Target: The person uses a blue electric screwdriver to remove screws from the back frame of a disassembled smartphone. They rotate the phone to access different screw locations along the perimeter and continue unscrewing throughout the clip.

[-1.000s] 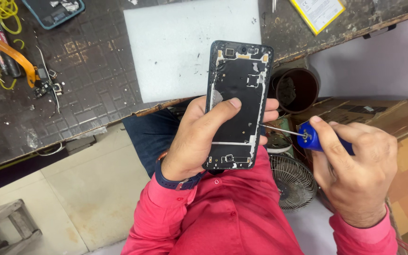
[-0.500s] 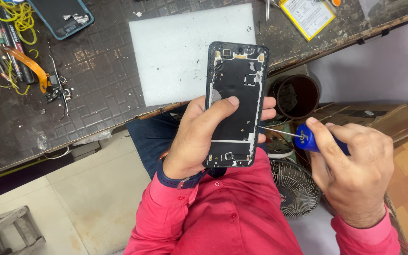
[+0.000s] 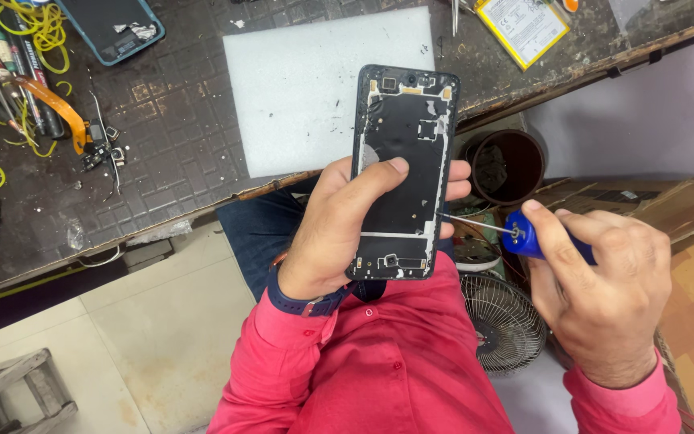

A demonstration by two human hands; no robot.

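The left hand (image 3: 339, 233) is gripping an opened black phone frame (image 3: 402, 173) upright over the lap, thumb lying across its bare inside. At three o'clock from it, the right hand (image 3: 604, 297) is closing around a blue-handled screwdriver (image 3: 516, 233), its thin tip touching the frame's right edge. A white foam mat (image 3: 307, 88) is lying on the dark workbench (image 3: 162, 145) at eleven o'clock.

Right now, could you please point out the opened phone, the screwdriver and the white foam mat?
opened phone (image 3: 405, 153), head view, on its dark inner plate.
screwdriver (image 3: 524, 235), head view, on its blue handle.
white foam mat (image 3: 307, 88), head view, on its bare middle.
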